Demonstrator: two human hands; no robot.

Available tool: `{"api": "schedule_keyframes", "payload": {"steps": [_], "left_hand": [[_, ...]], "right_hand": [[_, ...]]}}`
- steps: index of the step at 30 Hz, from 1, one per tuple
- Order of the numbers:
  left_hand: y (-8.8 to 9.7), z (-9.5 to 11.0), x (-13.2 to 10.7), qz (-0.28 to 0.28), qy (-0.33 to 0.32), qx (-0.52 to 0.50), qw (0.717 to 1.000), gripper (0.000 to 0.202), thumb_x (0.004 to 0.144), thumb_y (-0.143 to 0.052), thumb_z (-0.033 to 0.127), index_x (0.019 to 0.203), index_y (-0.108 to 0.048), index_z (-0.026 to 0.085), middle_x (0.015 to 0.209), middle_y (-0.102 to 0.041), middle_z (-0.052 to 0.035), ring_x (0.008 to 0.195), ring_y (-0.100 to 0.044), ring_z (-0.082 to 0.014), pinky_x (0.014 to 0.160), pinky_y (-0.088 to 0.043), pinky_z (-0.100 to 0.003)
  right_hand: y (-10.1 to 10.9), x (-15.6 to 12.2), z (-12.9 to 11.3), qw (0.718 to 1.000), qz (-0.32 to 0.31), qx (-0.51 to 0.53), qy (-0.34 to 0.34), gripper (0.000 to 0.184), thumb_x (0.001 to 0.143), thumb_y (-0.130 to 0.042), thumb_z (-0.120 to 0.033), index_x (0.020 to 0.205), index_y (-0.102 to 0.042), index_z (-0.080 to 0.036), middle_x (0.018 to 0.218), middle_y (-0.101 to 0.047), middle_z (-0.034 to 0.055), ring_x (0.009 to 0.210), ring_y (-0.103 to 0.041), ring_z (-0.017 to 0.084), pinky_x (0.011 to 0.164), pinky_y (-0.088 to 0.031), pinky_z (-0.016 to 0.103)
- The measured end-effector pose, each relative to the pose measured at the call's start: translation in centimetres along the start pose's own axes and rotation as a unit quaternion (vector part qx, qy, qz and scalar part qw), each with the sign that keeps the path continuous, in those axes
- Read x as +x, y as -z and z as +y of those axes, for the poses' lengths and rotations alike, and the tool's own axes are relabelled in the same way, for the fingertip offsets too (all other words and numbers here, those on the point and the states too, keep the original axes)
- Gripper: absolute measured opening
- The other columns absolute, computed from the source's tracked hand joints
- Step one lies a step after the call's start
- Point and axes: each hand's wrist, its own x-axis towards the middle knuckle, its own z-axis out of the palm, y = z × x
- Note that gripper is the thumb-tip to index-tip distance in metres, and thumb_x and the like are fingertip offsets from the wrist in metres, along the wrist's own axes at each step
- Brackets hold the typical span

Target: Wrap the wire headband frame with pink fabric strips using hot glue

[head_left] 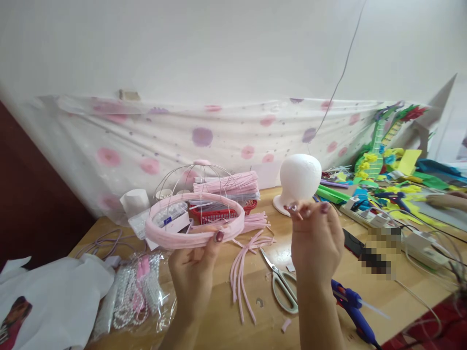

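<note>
My left hand (195, 270) grips the near rim of a headpiece frame (160, 238), its thumb on top. The frame is a ring wrapped in soft pink strips. Thin bare wires arch up from it to a small pink disc on top. My right hand (315, 240) is raised at the right, apart from the frame, with its fingers curled; whether something small sits in the fingertips I cannot make out. Behind that hand stands a white foam head (301, 175). Pink pipe cleaners (239, 279) and white-handled scissors (282, 287) lie on the table between my arms.
A red basket (219, 212) of pink and pale pipe cleaners stands behind the frame. Bagged beads (136, 289) lie at left. A blue glue gun (352, 311), a phone (353, 243) and a power strip (397, 231) are at right. Another person's hand (447, 200) shows at the far right.
</note>
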Motion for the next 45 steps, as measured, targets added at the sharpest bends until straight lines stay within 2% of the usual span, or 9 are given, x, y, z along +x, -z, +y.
{"api": "schedule_keyframes", "payload": {"steps": [3, 5, 6, 10, 15, 22, 27, 33, 45], "left_hand": [[0.4, -0.4, 0.8, 0.017, 0.030, -0.009, 0.999, 0.017, 0.075, -0.084, 0.034, 0.078, -0.079, 0.019, 0.077, -0.080, -0.0049, 0.074, -0.076, -0.0204, 0.069, -0.063, -0.026], [0.6, -0.3, 1.0, 0.015, 0.036, -0.011, 0.999, 0.019, 0.075, -0.084, 0.036, 0.078, -0.079, 0.018, 0.077, -0.080, -0.0051, 0.072, -0.076, -0.0210, 0.066, -0.063, -0.026], [0.5, -0.1, 1.0, 0.011, 0.030, -0.010, 0.999, 0.018, 0.075, -0.083, 0.035, 0.078, -0.079, 0.019, 0.077, -0.080, -0.0047, 0.070, -0.076, -0.0204, 0.065, -0.063, -0.026], [0.1, 1.1, 0.3, -0.008, -0.025, 0.021, 0.999, 0.009, 0.077, -0.082, 0.029, 0.078, -0.079, 0.020, 0.075, -0.079, -0.0024, 0.067, -0.074, -0.0181, 0.070, -0.063, -0.028], [0.1, 1.8, -0.5, -0.018, -0.060, 0.089, 0.994, 0.003, 0.081, -0.078, 0.025, 0.078, -0.079, 0.024, 0.072, -0.077, 0.0010, 0.065, -0.072, -0.0157, 0.068, -0.061, -0.025], [0.5, 1.8, -0.7, -0.035, -0.087, 0.134, 0.987, 0.006, 0.076, -0.082, 0.024, 0.082, -0.081, 0.026, 0.072, -0.076, -0.0001, 0.060, -0.067, -0.0161, 0.066, -0.060, -0.030], [0.4, 2.0, -0.6, -0.057, -0.119, 0.152, 0.980, 0.008, 0.077, -0.081, 0.024, 0.084, -0.082, 0.028, 0.066, -0.074, 0.0009, 0.054, -0.062, -0.0144, 0.058, -0.057, -0.027], [0.6, 1.7, -0.2, -0.066, -0.142, 0.139, 0.978, 0.006, 0.080, -0.077, 0.018, 0.078, -0.077, 0.024, 0.067, -0.073, 0.0022, 0.063, -0.070, -0.0160, 0.069, -0.061, -0.027], [0.4, 1.8, 0.2, -0.107, -0.182, 0.131, 0.969, 0.016, 0.081, -0.072, 0.011, 0.086, -0.078, 0.025, 0.074, -0.076, -0.0005, 0.065, -0.070, -0.0171, 0.067, -0.060, -0.027]], "right_hand": [[0.1, 0.6, -0.2, 0.998, -0.018, -0.062, 0.005, 0.024, 0.095, -0.064, -0.036, 0.075, -0.063, -0.023, 0.076, -0.058, -0.0001, 0.078, -0.059, 0.016, 0.082, -0.049, 0.035], [-0.3, 0.2, -0.4, 0.983, -0.125, -0.130, 0.037, 0.006, 0.091, -0.070, -0.027, 0.097, -0.070, -0.026, 0.097, -0.064, 0.0031, 0.096, -0.061, 0.019, 0.089, -0.049, 0.037], [-0.6, -0.2, -0.5, 0.969, -0.186, -0.151, 0.059, 0.016, 0.090, -0.071, -0.023, 0.106, -0.069, -0.028, 0.106, -0.064, 0.0037, 0.102, -0.060, 0.020, 0.092, -0.048, 0.038], [-2.0, -1.6, -0.7, 0.931, -0.314, -0.158, 0.097, 0.018, 0.089, -0.072, -0.020, 0.104, -0.068, -0.029, 0.109, -0.062, 0.0022, 0.106, -0.059, 0.019, 0.093, -0.047, 0.034], [-2.7, -1.9, -0.3, 0.936, -0.333, -0.094, 0.066, 0.004, 0.093, -0.069, -0.025, 0.092, -0.066, -0.027, 0.107, -0.061, 0.0021, 0.105, -0.059, 0.018, 0.093, -0.048, 0.034], [-2.0, -1.3, 0.1, 0.928, -0.364, -0.078, 0.015, 0.013, 0.097, -0.062, -0.032, 0.087, -0.061, -0.025, 0.104, -0.063, 0.0037, 0.101, -0.060, 0.021, 0.091, -0.047, 0.038], [-2.0, -1.4, 0.5, 0.933, -0.347, -0.091, 0.031, 0.011, 0.100, -0.056, -0.024, 0.089, -0.058, -0.024, 0.099, -0.058, 0.0022, 0.097, -0.056, 0.018, 0.085, -0.044, 0.031], [-1.9, -1.4, 0.8, 0.945, -0.324, -0.048, 0.016, 0.005, 0.099, -0.058, -0.029, 0.095, -0.060, -0.026, 0.097, -0.056, 0.0012, 0.094, -0.055, 0.017, 0.084, -0.045, 0.030], [-2.4, -1.9, 0.6, 0.926, -0.368, -0.078, 0.031, 0.010, 0.100, -0.054, -0.023, 0.090, -0.055, -0.024, 0.094, -0.055, 0.0033, 0.091, -0.056, 0.019, 0.080, -0.046, 0.034]]}}
